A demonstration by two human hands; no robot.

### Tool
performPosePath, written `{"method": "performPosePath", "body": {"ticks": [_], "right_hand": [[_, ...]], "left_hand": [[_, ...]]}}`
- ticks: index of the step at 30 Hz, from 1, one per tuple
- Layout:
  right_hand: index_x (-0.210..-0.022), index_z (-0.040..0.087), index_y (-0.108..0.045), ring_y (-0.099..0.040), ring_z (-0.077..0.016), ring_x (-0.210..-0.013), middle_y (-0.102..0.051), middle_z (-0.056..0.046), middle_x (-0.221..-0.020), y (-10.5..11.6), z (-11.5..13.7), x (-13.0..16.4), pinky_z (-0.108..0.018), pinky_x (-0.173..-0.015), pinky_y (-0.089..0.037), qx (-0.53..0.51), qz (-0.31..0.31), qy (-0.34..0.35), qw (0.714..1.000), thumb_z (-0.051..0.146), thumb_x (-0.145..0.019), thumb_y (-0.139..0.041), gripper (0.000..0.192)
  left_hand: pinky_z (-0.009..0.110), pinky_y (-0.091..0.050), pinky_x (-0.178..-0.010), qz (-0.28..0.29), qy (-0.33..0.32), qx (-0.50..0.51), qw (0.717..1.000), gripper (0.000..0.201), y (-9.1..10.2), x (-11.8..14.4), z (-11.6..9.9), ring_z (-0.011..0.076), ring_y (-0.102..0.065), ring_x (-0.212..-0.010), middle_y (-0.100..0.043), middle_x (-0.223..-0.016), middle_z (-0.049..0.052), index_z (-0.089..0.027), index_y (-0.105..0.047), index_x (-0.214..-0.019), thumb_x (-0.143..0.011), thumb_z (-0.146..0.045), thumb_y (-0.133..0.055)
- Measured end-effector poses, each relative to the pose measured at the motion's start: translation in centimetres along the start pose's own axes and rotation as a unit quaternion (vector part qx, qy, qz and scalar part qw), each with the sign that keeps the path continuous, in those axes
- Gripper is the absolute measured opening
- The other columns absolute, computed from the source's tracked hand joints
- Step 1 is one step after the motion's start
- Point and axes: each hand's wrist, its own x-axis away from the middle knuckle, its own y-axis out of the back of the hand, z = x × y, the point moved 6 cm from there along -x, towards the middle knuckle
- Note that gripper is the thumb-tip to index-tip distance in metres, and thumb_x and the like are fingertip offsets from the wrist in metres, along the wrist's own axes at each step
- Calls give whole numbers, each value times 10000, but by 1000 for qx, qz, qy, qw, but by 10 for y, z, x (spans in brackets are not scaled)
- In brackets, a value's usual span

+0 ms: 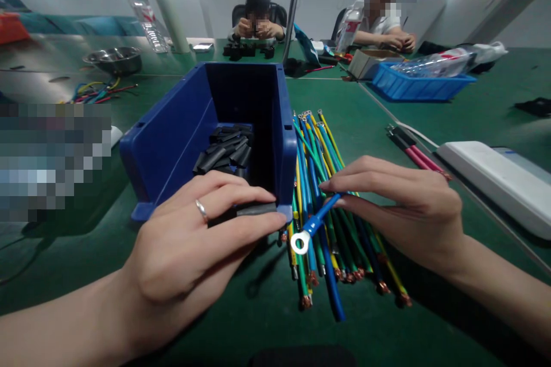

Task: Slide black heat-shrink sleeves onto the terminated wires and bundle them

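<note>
Fingers of right hand [400, 206] pinched shut on a blue wire [321, 219], thumb and forefinger meeting just behind its silver ring terminal [300, 242], terminal end pointing toward left hand. Fingers of left hand [202, 241] closed flat around a short black sleeve [253, 210], probably heat-shrink tubing, gripped between thumb below and fingers above, its open end showing near the fingertips. Sleeve held just over front lip of blue bin [172, 143], close beside terminal but not touching it. More black tubing pieces [226, 152] piled loosely inside bin. Under right hand, a bundle of wires [327, 183] in blue, green and yellow, spread on green table [430, 126], bare copper ends toward wearer.

Wire likely light and springy, bending easily if taken far from the end; best held near the terminal, as now, for a steady tip. Sleeve likely soft, thin-walled, easy to crush shut; light pinch on the sides at mid-length would keep its mouth round. Ring terminal stiff, smooth, a little slippery.

Further off: red wires [413, 152] beside a white box [495, 183], a second blue tray [422, 89], a steel bowl [112, 59], and two other people at the far side, hands busy.
</note>
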Motion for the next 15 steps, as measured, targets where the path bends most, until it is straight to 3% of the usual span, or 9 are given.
{"method": "performPosePath", "body": {"ticks": [7, 10, 12, 15], "right_hand": [[-972, 223, -736, -679, -141, -753, -731, -36, -855, 7, -2, -2, -256, -655, -533, 67, -22, 13, 997, 176, -888, -661, 122], [-982, 210, -745, -669, -134, -729, -726, -45, -847, 5, 0, -2, -250, -642, -528, 84, -12, 15, 996, 200, -908, -637, 131], [-987, 196, -747, -655, -132, -712, -720, -45, -823, 3, 1, -1, -248, -623, -516, 91, 4, 14, 996, 225, -926, -615, 149], [-988, 163, -748, -626, -129, -674, -701, -45, -772, 0, 3, 0, -248, -586, -489, 97, 13, 15, 995, 255, -933, -607, 177]], "left_hand": [[189, -532, -899, -34, 33, 73, 996, 308, 2, 7, 1, 110, -634, -1075, -673, -1216, -55, -338, -614, -1241, -973, -199, -551], [206, -569, -899, -43, 34, 78, 995, 378, 2, 15, 1, 131, -668, -1064, -666, -1243, -46, -373, -555, -1324, -976, -224, -547], [216, -593, -889, -14, 25, 85, 996, 346, 0, 18, 1, 151, -691, -1051, -670, -1254, -38, -367, -568, -1320, -996, -264, -505], [176, -589, -884, -40, 25, 81, 996, 319, 3, 16, 2, 134, -718, -989, -693, -1215, -63, -384, -604, -1289, -992, -312, -511]]}}
